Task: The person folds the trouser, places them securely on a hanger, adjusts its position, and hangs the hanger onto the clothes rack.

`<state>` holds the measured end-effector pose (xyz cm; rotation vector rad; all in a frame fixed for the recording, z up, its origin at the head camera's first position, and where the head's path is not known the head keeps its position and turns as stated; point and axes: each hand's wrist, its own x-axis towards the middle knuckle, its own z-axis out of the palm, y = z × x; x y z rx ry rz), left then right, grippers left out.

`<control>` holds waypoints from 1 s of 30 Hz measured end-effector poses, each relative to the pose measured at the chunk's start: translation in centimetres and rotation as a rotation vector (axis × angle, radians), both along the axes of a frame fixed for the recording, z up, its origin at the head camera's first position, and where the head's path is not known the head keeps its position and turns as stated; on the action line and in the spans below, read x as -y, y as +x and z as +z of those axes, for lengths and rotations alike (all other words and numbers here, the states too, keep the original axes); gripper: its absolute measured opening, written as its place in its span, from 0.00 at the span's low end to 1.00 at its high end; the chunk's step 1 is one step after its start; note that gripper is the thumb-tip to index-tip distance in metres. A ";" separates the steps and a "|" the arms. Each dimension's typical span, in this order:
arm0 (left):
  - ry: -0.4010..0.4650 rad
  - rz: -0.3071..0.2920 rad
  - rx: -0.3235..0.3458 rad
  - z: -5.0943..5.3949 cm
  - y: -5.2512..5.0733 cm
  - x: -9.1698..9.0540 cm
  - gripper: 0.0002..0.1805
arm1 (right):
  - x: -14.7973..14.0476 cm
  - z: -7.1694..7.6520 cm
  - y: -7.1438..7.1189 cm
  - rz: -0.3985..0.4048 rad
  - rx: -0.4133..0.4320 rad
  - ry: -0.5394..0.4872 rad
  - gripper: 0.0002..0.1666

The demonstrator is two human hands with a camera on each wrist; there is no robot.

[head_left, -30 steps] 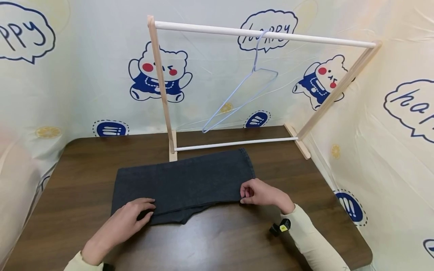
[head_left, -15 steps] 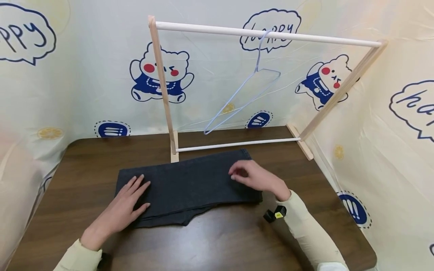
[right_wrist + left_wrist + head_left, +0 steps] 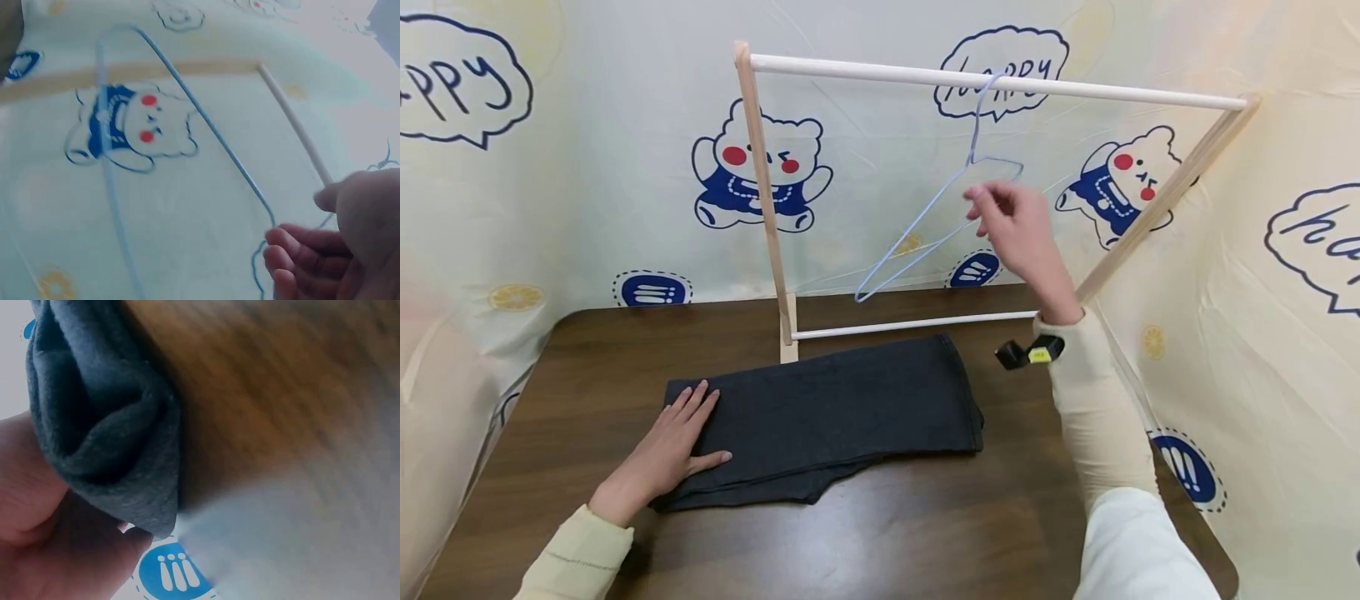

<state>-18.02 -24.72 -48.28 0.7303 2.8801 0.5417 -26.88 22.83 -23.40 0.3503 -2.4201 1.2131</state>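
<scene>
Folded dark jeans (image 3: 842, 408) lie on the table, with a small corner of cloth sticking out along the near edge. My left hand (image 3: 670, 446) rests on their left end, fingers straight and thumb spread. In the left wrist view, the folded edge of the jeans (image 3: 125, 437) bulges beside the hand (image 3: 56, 537). A thin blue wire hanger (image 3: 912, 223) hangs from the rack's top bar. Raised in front of its right part is my right hand (image 3: 1018, 229), fingers loosely bent. In the right wrist view the thumb and fingers stand apart close to the hanger (image 3: 209, 119), holding nothing.
A rack with wooden posts (image 3: 760, 183) and a white top bar (image 3: 865, 73) stands at the back of the brown table (image 3: 895, 533). Its lower bar (image 3: 917, 322) runs just behind the jeans. Patterned cloth walls (image 3: 625, 167) surround the table.
My right hand has left the right end of the jeans and risen to the hanger. The left hand has moved from the near edge onto the top of the jeans and flattened.
</scene>
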 end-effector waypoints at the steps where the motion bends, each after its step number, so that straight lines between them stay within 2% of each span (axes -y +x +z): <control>1: -0.006 0.000 0.001 0.0 0.0 0.0 0.54 | -0.1 0.7 -0.5 -0.032 0.022 -0.014 0.25; 5: -0.043 -0.004 -0.002 -0.1 0.1 0.0 0.54 | 0.0 2.6 -2.0 -0.156 0.136 0.003 0.34; 8: -0.052 -0.002 0.005 -0.1 0.2 -0.1 0.53 | 0.2 3.5 -3.0 -0.254 0.210 0.096 0.41; 11: -0.031 0.008 0.014 -0.2 0.2 -0.1 0.53 | 0.5 3.9 -4.1 -0.329 0.245 0.207 0.44; 14: -0.018 0.013 0.025 -0.3 0.1 -0.2 0.53 | 0.8 4.3 -5.1 -0.352 0.254 0.277 0.40; 18: -0.026 0.014 0.045 -0.1 -0.1 -0.3 0.53 | 0.9 4.7 -5.9 -0.349 0.270 0.295 0.30; 23: -0.031 0.020 0.052 0.2 0.0 -0.5 0.53 | 0.8 5.4 -5.8 -0.357 0.259 0.254 0.24; 30: -0.005 0.030 0.046 0.2 0.0 -0.7 0.52 | 0.4 6.9 -4.0 -0.379 0.170 0.133 0.24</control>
